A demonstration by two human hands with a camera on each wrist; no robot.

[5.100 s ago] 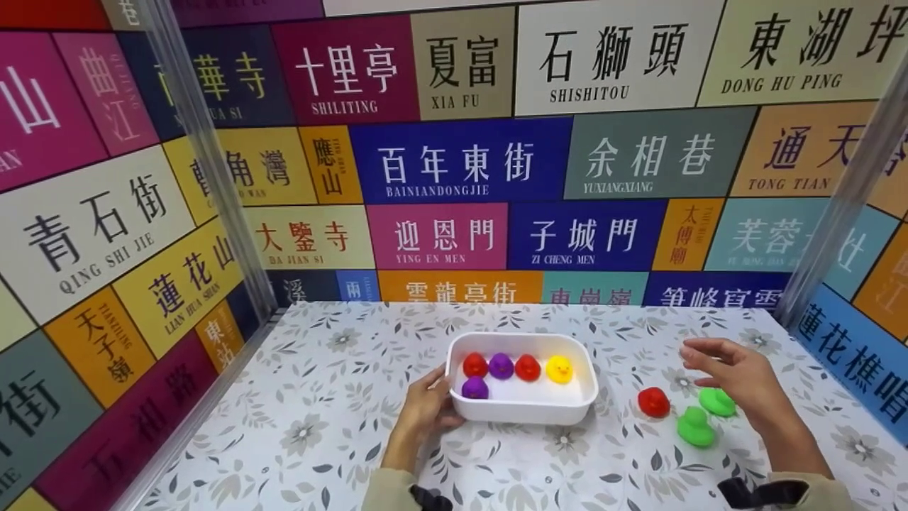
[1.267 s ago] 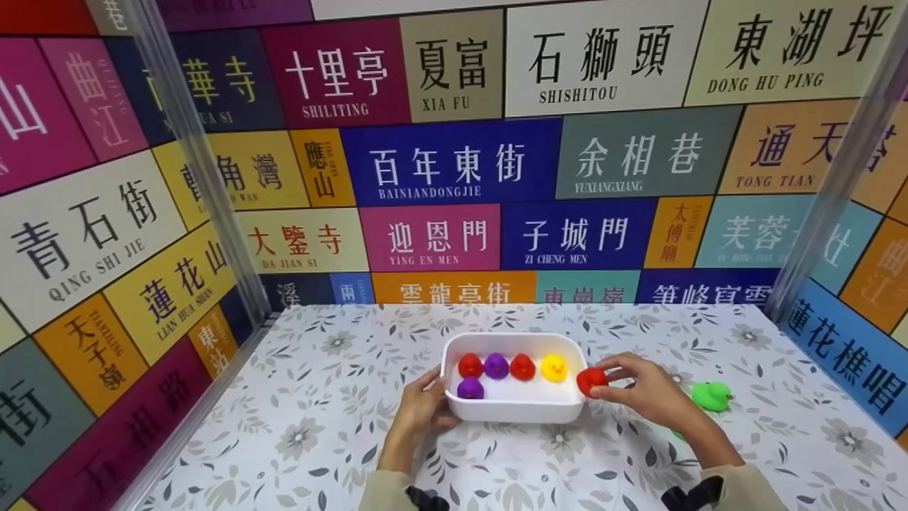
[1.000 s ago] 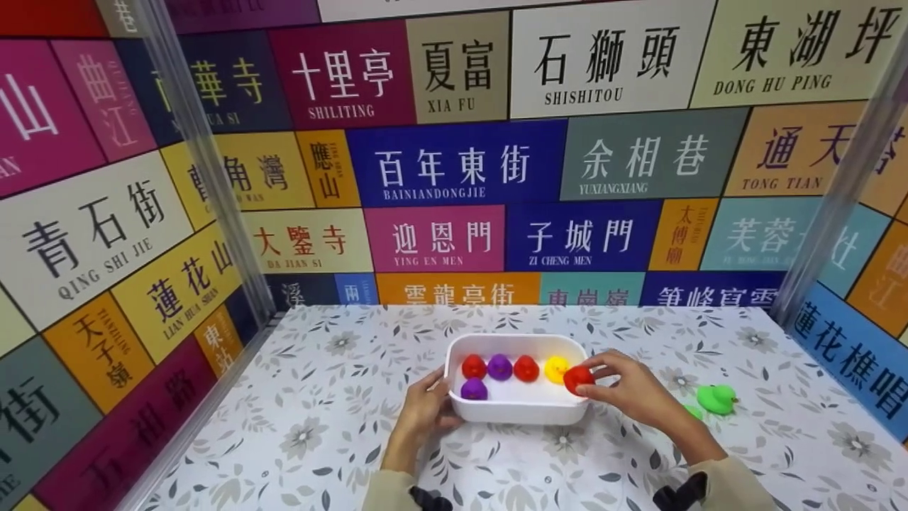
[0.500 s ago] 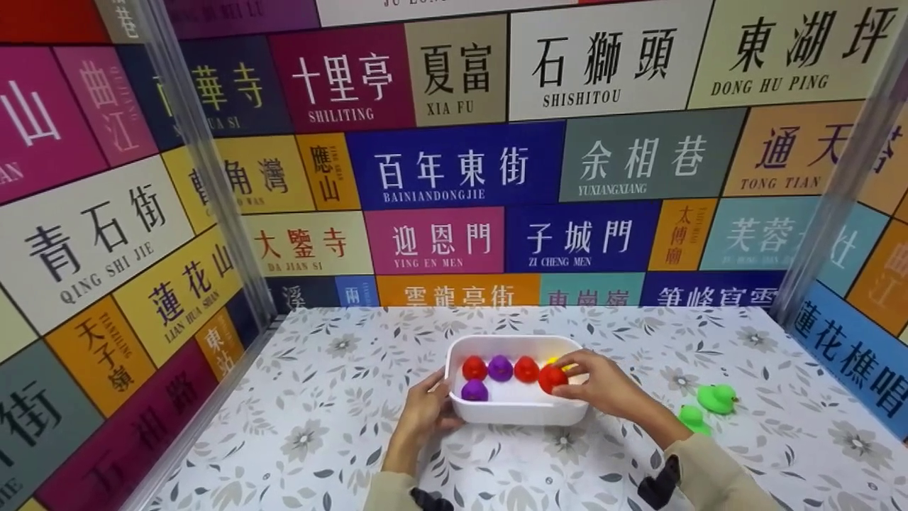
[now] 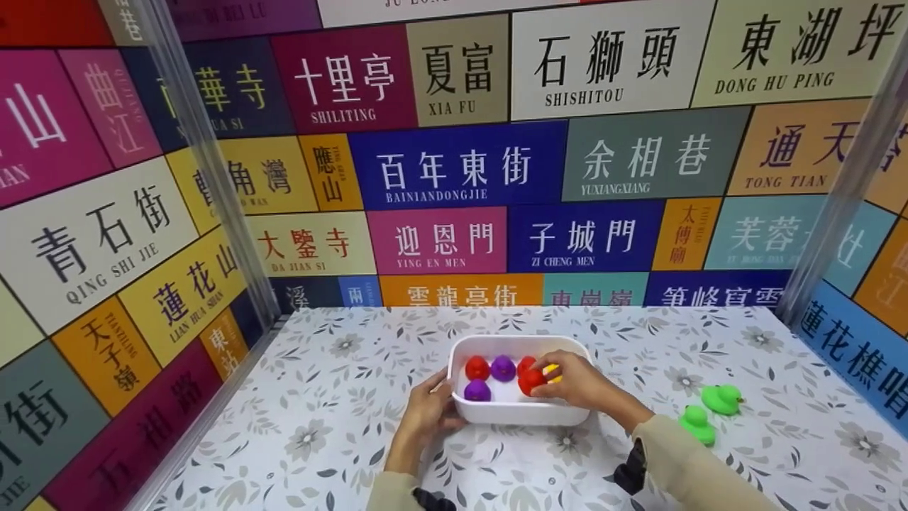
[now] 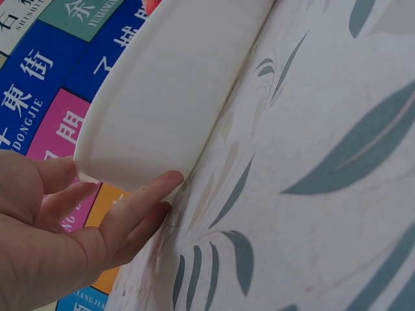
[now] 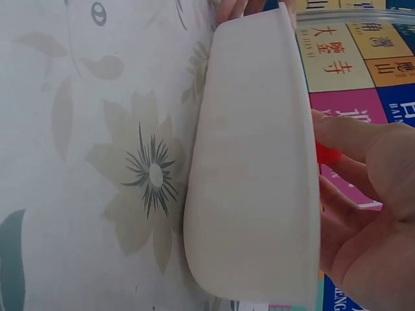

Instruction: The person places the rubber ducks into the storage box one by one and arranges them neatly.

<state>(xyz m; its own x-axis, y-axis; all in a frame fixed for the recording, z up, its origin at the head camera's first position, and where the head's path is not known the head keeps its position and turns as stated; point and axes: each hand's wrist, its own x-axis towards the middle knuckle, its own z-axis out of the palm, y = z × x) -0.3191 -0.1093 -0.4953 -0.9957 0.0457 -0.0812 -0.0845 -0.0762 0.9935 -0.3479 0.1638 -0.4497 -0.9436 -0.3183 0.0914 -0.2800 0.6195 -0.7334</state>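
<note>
A white plastic tub (image 5: 521,414) stands on the patterned table. My left hand (image 5: 425,411) holds its left end, thumb at the rim and fingers against the lower wall, as the left wrist view shows. Inside the tub my right hand (image 5: 574,380) pinches a red rubber duck (image 5: 530,383) between thumb and fingers. Also in the tub are a red duck (image 5: 477,367) at the back left, a purple duck (image 5: 504,367) beside it and another purple duck (image 5: 477,390) in front. Behind the right hand, a further red duck (image 5: 526,363) and a yellow duck (image 5: 552,370) are partly hidden.
Two green rubber ducks (image 5: 721,399) lie on the table to the right of the tub. A floral cloth (image 5: 312,440) covers the tabletop. Colourful sign-covered walls (image 5: 454,163) rise behind and at both sides, with clear corner posts (image 5: 237,234).
My right hand took the red duck from the table beside the green ducks, carried it left over the tub's rim, and brought it toward the tub's middle. The left hand stayed at the tub.
</note>
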